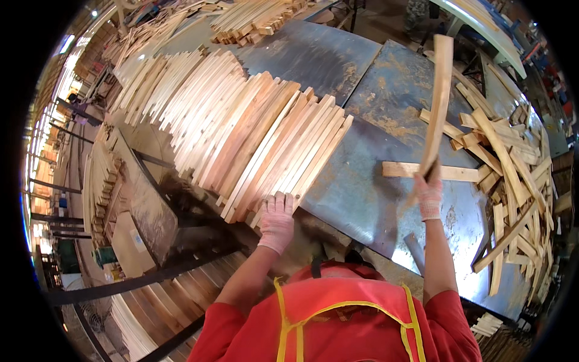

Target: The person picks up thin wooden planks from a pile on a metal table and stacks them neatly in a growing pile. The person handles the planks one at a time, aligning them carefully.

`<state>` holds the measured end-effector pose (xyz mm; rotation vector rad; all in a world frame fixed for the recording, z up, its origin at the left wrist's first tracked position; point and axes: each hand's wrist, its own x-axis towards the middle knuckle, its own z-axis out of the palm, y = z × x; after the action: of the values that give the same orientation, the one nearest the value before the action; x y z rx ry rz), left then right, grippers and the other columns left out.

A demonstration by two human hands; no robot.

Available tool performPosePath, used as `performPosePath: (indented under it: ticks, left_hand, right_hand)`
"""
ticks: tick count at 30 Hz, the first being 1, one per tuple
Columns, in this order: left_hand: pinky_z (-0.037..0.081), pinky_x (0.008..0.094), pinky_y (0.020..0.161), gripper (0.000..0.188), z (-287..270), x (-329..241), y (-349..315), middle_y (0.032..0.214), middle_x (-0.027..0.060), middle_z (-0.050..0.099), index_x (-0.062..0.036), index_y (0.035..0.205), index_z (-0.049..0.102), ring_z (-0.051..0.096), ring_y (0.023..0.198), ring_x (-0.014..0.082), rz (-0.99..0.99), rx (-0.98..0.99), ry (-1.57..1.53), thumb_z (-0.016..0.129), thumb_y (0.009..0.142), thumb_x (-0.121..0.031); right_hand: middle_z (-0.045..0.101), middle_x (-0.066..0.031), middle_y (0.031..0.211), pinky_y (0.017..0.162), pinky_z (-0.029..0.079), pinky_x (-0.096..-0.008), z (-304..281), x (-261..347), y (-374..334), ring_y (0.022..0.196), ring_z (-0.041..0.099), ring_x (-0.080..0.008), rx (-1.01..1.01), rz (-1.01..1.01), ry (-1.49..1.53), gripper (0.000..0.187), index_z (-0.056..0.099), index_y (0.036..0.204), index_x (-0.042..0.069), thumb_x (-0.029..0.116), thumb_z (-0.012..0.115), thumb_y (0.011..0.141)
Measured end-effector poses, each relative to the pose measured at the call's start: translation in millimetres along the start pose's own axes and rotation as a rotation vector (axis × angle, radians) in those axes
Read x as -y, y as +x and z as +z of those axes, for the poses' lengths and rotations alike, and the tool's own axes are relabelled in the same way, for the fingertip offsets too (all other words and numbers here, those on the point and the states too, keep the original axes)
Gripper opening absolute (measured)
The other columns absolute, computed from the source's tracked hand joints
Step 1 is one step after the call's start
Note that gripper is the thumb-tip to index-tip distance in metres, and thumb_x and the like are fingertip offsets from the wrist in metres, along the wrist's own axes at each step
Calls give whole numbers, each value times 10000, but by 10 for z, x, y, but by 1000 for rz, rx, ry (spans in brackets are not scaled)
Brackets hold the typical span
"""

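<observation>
My right hand (pixel 429 192), in a pale pinkish work glove, is closed round the near end of a long wooden strip (pixel 441 90). The strip stands up and away from me over the metal table. Under it another short wooden strip (pixel 401 169) lies crosswise on the tabletop, close to that hand. My left hand (pixel 278 220), gloved alike, rests with its fingers laid over the near ends of a row of wooden strips (pixel 259 133). Those strips lie side by side, their near ends jutting past the table's edge. The left palm's underside is hidden.
A heap of jumbled wood offcuts (pixel 512 163) covers the right end of the metal table (pixel 338 175). More stacked wood (pixel 253 21) lies at the far side. Below left stand further stacked boards (pixel 163 308) behind a dark metal bar (pixel 139 283).
</observation>
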<state>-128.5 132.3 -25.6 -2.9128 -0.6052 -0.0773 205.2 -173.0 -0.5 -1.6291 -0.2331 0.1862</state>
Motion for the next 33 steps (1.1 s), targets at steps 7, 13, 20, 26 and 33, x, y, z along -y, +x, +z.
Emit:
performPosePath:
  ticks: [7,13,20,26,33]
  left_hand:
    - [482,488,1003,862,-159,-197,203,1412,209,512,-98,1583,380,574,1200,359,-105,225,-162,754,833,-299]
    - [520,494,976,945,-505,-241,499,1291,189,566,-126,1606,338,606,1181,377,-163,441,-253,788,811,-368]
    - [459,492,1122,1133,-322,-579,520,1549,289,437,-70,1640,252,524,1358,455,-252,397,-515,803,791,-578]
    - [486,441,1104,1162,-594,-736,956,1590,193,435,-108,1665,210,537,1379,366,-366,604,-588,863,755,-419]
    - [517,291,871,849,-313,-847,906,1284,46,599,-31,1571,448,597,1054,142,-626,827,-1993,786,826,-255]
  right_hand:
    - [628,-83,1153,861,545,-356,1315,-292,-1225,946,599,-199,209,507,343,679,406,1554,4,99,693,946]
    - [627,-317,1375,1104,460,-416,1636,-569,-1429,1310,599,-416,658,521,-261,774,393,1547,-54,410,652,985]
    - [679,-294,1238,1026,510,-466,1527,175,-899,1191,648,-437,1329,297,-677,635,490,1420,-51,268,639,891]
    - [650,-117,1377,1089,487,-393,946,-581,-495,1243,617,-234,847,736,149,766,419,1584,52,305,751,941]
    - [621,-136,1410,1091,484,-387,1330,-147,-722,1283,598,-258,356,829,614,857,388,1588,41,320,816,899]
